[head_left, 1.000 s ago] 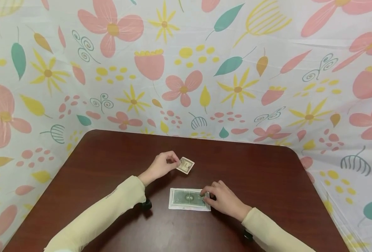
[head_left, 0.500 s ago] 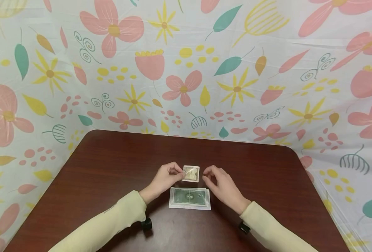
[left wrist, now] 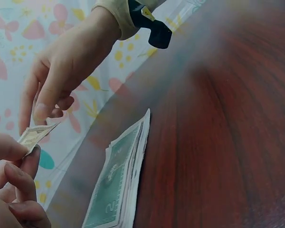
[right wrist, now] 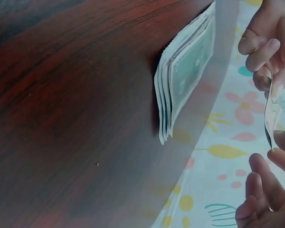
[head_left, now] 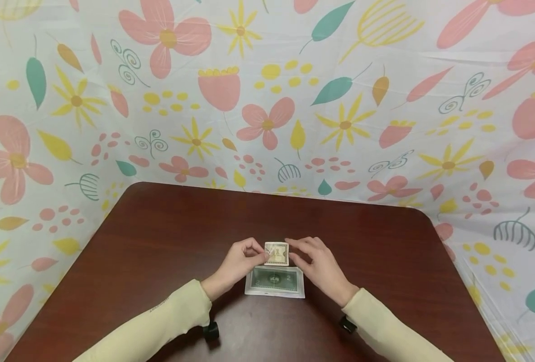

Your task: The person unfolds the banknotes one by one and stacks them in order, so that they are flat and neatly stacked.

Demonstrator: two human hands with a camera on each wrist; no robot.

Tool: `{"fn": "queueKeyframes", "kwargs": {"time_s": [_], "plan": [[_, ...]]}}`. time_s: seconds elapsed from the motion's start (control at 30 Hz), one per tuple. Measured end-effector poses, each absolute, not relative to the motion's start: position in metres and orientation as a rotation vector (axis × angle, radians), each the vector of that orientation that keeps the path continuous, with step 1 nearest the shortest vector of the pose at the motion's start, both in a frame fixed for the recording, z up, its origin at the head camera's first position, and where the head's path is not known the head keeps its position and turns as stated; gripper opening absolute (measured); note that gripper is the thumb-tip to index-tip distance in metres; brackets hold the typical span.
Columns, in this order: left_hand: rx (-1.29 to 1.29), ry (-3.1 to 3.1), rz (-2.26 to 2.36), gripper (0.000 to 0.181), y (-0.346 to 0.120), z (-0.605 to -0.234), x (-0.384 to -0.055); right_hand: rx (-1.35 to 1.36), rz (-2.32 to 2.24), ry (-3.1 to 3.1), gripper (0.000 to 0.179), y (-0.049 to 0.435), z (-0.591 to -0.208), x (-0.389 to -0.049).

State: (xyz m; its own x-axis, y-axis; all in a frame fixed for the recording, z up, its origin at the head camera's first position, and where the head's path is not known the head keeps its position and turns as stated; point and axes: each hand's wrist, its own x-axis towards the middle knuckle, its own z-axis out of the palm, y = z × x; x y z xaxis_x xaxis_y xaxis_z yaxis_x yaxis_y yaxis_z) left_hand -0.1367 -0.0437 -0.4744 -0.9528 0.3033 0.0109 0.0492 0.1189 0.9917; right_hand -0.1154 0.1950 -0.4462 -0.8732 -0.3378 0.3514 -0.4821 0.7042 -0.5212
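A small tan folded banknote marked 1 is held up just beyond a stack of green banknotes marked 2. My left hand pinches its left edge between thumb and fingers; in the left wrist view the thumb lies over the paper. At the opposite edge is my right hand, thumb and index finger closing on the end, as the right wrist view shows at the note's tip. The green stack lies flat on the table, its layered edges visible, untouched by either hand.
The dark red-brown wooden table has rounded far corners. Behind it hangs a white cloth with pink, yellow and green flower prints. Black wrist devices sit under the sleeves.
My right hand has left the green stack and come to the tan banknote's right edge. My left hand has brought that banknote nearer the stack and turned it straight.
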Motion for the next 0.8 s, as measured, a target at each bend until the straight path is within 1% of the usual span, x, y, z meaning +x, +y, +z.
{"fn": "queueKeyframes", "kwargs": {"time_s": [0.2, 0.4, 0.63, 0.8], "plan": [[0.305, 2.203, 1.943, 0.012, -0.0443, -0.4785, -0.1353, 0.709, 0.872, -2.578, 0.035, 0.1923, -0.4492, -0.1163], [0.301, 2.186, 1.925, 0.012, -0.0426, -0.4801, -0.1322, 0.683, 0.931, -2.571, 0.022, 0.1881, -0.4527, -0.1172], [0.418, 2.153, 1.866, 0.013, -0.0431, -0.4822, -0.1295, 0.578, 1.111, -2.637, 0.012, 0.1885, -0.4536, -0.1189], [0.550, 2.199, 1.843, 0.016, -0.0478, -0.4817, -0.1385, 0.552, 1.131, -2.667, 0.010, 0.1925, -0.4516, -0.1222]]}}
